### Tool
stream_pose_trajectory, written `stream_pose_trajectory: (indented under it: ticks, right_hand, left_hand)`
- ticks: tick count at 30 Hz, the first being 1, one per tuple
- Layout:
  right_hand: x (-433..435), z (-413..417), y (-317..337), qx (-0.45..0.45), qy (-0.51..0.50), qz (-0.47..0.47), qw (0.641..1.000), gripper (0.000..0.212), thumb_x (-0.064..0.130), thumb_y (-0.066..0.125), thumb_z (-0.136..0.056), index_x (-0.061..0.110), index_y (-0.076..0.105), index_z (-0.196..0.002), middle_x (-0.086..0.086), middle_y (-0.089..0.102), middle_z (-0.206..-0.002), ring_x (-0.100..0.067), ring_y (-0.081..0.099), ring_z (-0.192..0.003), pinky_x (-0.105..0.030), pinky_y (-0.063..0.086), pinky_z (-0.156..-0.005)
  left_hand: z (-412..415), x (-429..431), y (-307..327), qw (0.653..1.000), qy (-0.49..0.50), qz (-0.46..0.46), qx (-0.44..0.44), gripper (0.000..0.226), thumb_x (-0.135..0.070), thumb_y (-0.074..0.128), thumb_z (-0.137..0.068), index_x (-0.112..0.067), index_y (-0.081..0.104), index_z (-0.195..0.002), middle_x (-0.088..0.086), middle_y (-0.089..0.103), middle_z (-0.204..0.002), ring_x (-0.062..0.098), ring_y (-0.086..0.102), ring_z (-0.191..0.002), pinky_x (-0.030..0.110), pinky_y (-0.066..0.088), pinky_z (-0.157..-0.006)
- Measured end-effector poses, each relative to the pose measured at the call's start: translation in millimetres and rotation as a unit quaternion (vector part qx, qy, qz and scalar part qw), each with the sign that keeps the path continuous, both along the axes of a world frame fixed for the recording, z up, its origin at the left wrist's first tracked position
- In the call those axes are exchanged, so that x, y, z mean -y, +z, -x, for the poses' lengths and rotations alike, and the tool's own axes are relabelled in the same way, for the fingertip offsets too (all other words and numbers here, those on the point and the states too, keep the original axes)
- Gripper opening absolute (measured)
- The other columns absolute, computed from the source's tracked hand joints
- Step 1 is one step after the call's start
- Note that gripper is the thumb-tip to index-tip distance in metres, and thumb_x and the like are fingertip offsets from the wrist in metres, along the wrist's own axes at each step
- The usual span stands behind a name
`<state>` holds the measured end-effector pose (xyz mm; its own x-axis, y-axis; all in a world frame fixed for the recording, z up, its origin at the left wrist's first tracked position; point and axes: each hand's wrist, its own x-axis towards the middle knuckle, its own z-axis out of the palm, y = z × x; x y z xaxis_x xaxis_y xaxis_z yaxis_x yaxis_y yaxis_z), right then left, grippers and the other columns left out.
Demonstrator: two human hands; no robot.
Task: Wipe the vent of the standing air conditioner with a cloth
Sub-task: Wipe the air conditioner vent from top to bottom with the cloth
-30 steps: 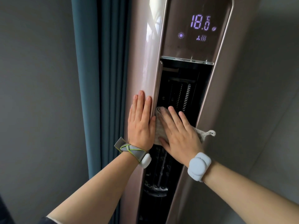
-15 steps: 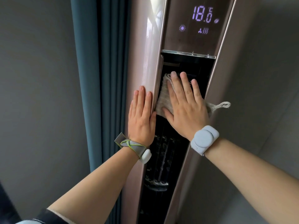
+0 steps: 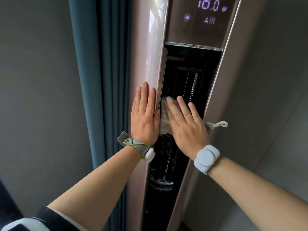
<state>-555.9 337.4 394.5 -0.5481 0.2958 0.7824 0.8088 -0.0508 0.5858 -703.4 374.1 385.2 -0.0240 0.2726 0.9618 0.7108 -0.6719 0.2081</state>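
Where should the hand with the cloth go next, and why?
Probably slide the right hand and the cloth down the vent. The cloth sits pressed flat about halfway up the dark opening, and the ribbed part below it is bare. The left hand rests flat on the casing.

Your left hand (image 3: 145, 115) lies flat on the air conditioner (image 3: 146, 47) casing, just left of the vent (image 3: 188, 77) — your right hand (image 3: 186, 125) inside it, pressing the cloth (image 3: 164, 119). Display (image 3: 208, 12) above the vent; curtain (image 3: 100, 72) left of the unit.
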Motion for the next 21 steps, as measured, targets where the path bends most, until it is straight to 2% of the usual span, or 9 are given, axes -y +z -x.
stream_pose_trajectory:
  ticks: [5,9,13,16,21]
  right_hand:
    - [0.1,-4.5,-18.1,-0.011,0.056,0.015,0.998,0.056,0.018,0.047,-0.095,0.011,0.034,-0.149,-0.001,0.025,-0.158,-0.026,0.018,-0.146,-0.042,0.012,-0.12]
    - [4.5,-3.3,-46.4,0.0,0.068,0.05,0.996,0.055,0.018,0.043,-0.095,0.012,0.033,-0.149,-0.003,0.026,-0.157,-0.026,0.018,-0.145,-0.041,0.009,-0.121]
    - [5.7,-0.6,-65.0,0.0,0.045,0.063,0.997,0.063,0.037,0.043,-0.097,0.011,0.022,-0.151,-0.002,0.021,-0.157,-0.026,0.016,-0.146,-0.04,0.005,-0.121]
    - [4.6,1.5,-73.7,0.0,0.017,0.057,0.998,0.071,0.053,0.038,-0.097,0.013,0.019,-0.153,-0.001,0.016,-0.158,-0.023,0.01,-0.146,-0.04,0.003,-0.121]
    - [3.7,2.2,-86.9,0.025,-0.012,0.046,0.999,0.073,0.055,0.04,-0.096,0.013,0.02,-0.153,0.0,0.015,-0.16,-0.023,0.008,-0.147,-0.04,0.004,-0.12]
  left_hand:
    - [-1.2,-0.2,-2.3,1.0,0.002,0.014,0.006,0.051,-0.017,0.033,-0.099,-0.003,0.02,-0.147,0.024,0.019,-0.155,0.031,0.009,-0.148,0.036,0.009,-0.122]
    - [-1.6,-0.3,-3.4,1.0,0.003,0.017,0.008,0.053,-0.012,0.037,-0.097,-0.002,0.019,-0.147,0.024,0.017,-0.156,0.034,0.008,-0.147,0.037,0.008,-0.122]
    - [-1.2,2.8,-13.9,0.998,-0.01,0.043,0.034,0.061,-0.027,0.035,-0.099,-0.002,0.01,-0.148,0.019,0.007,-0.158,0.034,0.003,-0.148,0.037,0.004,-0.123]
    - [-0.8,8.5,-41.2,0.998,-0.01,0.062,0.0,0.065,-0.034,0.035,-0.098,-0.005,0.006,-0.149,0.012,0.004,-0.157,0.03,0.002,-0.148,0.036,0.004,-0.122]
    - [4.4,13.2,-77.0,0.995,0.007,0.096,0.003,0.064,-0.03,0.035,-0.098,-0.006,0.004,-0.148,0.013,0.005,-0.156,0.031,0.006,-0.148,0.039,0.009,-0.123]
